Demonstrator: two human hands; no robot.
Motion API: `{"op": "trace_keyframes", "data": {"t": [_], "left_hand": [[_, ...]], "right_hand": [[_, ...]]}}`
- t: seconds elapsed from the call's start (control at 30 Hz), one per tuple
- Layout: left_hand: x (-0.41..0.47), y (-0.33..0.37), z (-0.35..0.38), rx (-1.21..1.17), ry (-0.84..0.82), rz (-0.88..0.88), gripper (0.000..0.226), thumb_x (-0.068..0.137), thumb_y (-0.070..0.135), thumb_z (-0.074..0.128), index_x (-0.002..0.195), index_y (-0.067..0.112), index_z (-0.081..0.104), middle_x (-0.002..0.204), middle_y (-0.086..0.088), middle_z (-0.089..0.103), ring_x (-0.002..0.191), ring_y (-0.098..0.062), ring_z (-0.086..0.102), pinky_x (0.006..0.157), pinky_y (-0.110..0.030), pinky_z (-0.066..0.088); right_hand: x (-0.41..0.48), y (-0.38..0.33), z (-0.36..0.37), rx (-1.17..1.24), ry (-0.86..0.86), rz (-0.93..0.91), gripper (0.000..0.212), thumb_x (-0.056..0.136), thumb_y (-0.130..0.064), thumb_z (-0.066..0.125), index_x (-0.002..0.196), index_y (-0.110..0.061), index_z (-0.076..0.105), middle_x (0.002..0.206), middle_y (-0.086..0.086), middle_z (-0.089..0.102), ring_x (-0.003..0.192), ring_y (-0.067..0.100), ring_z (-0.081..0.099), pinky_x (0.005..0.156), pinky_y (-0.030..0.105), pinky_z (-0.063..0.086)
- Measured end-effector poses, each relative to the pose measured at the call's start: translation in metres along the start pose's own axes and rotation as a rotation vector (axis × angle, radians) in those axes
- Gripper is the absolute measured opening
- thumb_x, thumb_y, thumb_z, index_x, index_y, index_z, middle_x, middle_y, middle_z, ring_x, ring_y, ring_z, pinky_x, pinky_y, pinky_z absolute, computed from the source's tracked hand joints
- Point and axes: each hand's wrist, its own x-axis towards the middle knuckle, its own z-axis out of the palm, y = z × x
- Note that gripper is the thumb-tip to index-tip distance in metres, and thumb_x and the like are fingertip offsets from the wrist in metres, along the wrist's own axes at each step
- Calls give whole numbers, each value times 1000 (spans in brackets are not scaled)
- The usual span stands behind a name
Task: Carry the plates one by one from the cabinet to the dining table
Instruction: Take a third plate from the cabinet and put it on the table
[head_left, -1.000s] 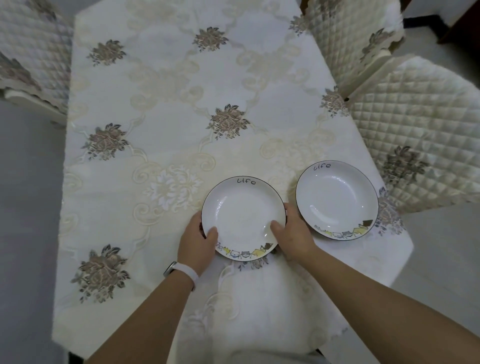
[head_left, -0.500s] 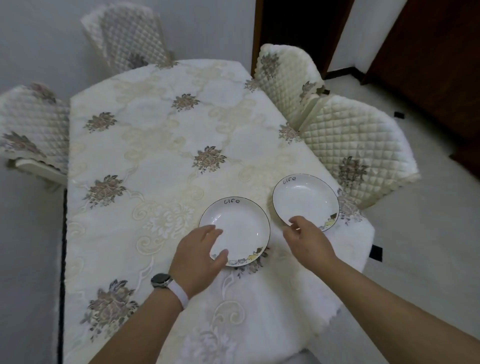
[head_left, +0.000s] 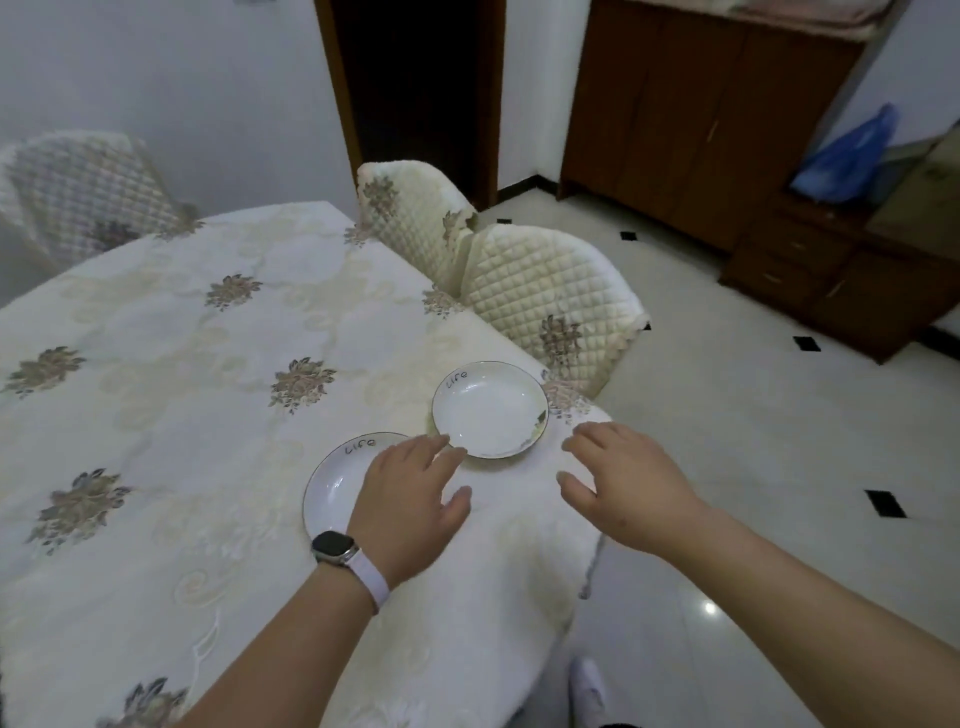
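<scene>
On table (head_left: 156, 415), 2 plates (head_left: 488, 410) (upright), hands (head_left: 410, 499) empty

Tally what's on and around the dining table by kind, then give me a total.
Plates: 2, the near plate partly behind the left hand, and the far plate
Quilted chairs: 3, one at the far left and two on the right
Tablecloths: 1
Total: 6
</scene>
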Motion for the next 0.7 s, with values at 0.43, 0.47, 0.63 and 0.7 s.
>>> {"op": "trace_keyframes", "data": {"t": [0.43,0.47,0.63,0.7], "left_hand": [[66,196,43,-27,-37,266,44,84,44,52,117,19,66,123,-7,64,110,-29,60,92,-42,48],[73,217,50,-26,-47,299,44,84,44,52,118,19,66,123,-6,64,110,-28,59,91,-41,47],[100,326,88,7,-78,472,45,86,48,48,119,21,65,123,-4,65,111,-26,59,92,-41,47],[107,367,102,4,-85,556,45,88,48,48,120,20,64,123,-4,65,111,-25,60,93,-39,46]], "right_hand": [[-119,154,-43,0,97,179,49,85,-52,39,110,-19,66,117,2,65,109,26,59,86,39,49],[-132,171,-47,13,104,205,49,85,-51,40,110,-19,66,117,2,65,108,26,59,86,39,49],[-198,255,-57,37,115,331,57,85,-53,27,117,-20,61,127,-1,59,121,23,49,96,38,42],[-226,288,-59,40,147,379,58,86,-54,26,118,-21,60,128,-1,58,122,22,47,97,37,39]]}}
